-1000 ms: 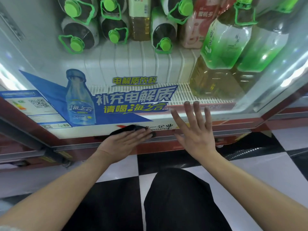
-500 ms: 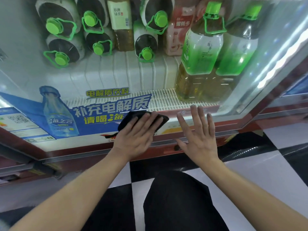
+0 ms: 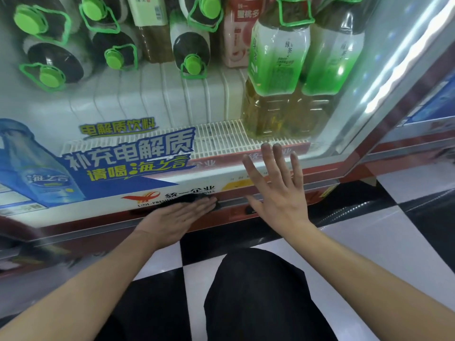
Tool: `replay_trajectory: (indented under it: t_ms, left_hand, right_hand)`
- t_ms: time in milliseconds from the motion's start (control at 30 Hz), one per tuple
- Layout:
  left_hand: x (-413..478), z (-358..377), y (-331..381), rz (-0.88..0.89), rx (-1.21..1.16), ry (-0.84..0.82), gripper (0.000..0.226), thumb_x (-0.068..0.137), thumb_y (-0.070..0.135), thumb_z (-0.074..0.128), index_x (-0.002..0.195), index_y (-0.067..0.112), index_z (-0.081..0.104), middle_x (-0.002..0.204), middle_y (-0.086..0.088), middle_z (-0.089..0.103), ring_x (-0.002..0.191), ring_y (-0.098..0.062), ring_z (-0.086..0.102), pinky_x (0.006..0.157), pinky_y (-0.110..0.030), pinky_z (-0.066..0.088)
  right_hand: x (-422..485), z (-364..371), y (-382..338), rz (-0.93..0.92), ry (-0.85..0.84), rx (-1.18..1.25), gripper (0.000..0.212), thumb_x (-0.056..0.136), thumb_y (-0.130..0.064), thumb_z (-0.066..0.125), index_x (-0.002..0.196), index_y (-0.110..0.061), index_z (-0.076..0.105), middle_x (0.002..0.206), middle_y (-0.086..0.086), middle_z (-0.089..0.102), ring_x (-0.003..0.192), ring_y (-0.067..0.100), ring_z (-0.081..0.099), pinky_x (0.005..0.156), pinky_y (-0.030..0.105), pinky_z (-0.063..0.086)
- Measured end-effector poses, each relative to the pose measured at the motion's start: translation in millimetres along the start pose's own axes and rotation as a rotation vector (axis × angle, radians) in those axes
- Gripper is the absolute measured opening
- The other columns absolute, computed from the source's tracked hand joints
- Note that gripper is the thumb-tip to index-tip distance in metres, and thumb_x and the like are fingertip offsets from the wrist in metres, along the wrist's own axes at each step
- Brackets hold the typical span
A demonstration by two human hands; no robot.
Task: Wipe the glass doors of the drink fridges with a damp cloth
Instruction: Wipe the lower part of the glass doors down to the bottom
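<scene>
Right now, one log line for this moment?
left hand: presses dark cloth on glass door bottom edge | right hand: open, fingers spread

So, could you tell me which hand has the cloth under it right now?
The left hand, lying flat on the dark cloth at the bottom of the fridge door; the right hand is spread open with no cloth beneath it.

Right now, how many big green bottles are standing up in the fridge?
2: one bottle above the right hand, the other bottle just right of it. More may hide behind.
</scene>
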State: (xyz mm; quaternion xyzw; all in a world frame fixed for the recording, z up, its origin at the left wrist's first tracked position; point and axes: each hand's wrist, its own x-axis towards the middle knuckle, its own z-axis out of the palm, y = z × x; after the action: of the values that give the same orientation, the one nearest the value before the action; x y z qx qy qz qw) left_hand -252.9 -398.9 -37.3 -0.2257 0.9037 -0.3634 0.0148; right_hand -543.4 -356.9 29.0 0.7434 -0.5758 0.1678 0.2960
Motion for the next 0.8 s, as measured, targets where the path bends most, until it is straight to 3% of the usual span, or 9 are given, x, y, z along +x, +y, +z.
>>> replay_trajectory:
  t_ms: [200,300,433,633,800]
  left_hand:
    - [2.4,-19.4,-17.2,0.032,-0.034,-0.018,0.076,0.095,0.023,0.043,0.158,0.01,0.003,0.166,-0.005,-0.009,0.152,-0.016,-0.01,0.122,-0.034,-0.014]
    - [26.3,-45.7,-32.0,-0.092,-0.01,0.117,0.065,0.098,0.026,0.038,0.158,0.015,0.016,0.167,-0.004,-0.004,0.153,-0.016,-0.006,0.123,-0.034,-0.011]
    - [80.6,-77.3,-31.0,-0.355,0.042,0.371,0.063,0.095,0.028,0.045,0.156,0.019,0.029,0.166,-0.006,-0.001,0.153,-0.018,-0.001,0.125,-0.034,-0.001]
    - [114.1,-73.5,-10.2,-0.464,0.054,0.431,0.073,0.094,0.035,0.047,0.158,0.015,0.017,0.166,-0.011,-0.007,0.153,-0.023,-0.005,0.124,-0.039,-0.001]
    - [109.1,-49.4,11.2,-0.295,0.072,0.288,0.08,0.093,0.033,0.043,0.158,0.014,0.002,0.165,-0.008,-0.015,0.152,-0.022,-0.014,0.123,-0.037,-0.01]
  right_hand:
    - [-1.3,-7.2,-0.8,0.009,0.014,0.007,0.103,0.081,-0.038,0.073,0.16,-0.023,0.008,0.163,0.013,-0.001,0.154,0.03,0.004,0.123,0.054,0.011]
    - [-4.4,-9.9,6.9,0.054,0.022,0.025,0.103,0.079,-0.036,0.077,0.159,-0.022,0.013,0.162,0.017,0.006,0.153,0.032,0.003,0.124,0.053,0.009]
    - [-9.7,-9.8,21.0,0.128,0.026,0.046,0.104,0.077,-0.036,0.08,0.158,-0.022,0.017,0.161,0.02,0.006,0.153,0.033,-0.002,0.123,0.055,0.012]
    - [-16.4,-6.4,43.0,0.161,0.008,0.054,0.103,0.077,-0.035,0.079,0.158,-0.026,0.016,0.162,0.021,0.006,0.153,0.036,0.004,0.122,0.056,0.016]
    - [-17.3,0.8,47.1,0.133,-0.006,0.025,0.107,0.076,-0.033,0.077,0.159,-0.028,0.009,0.162,0.02,0.006,0.154,0.033,0.002,0.122,0.055,0.013]
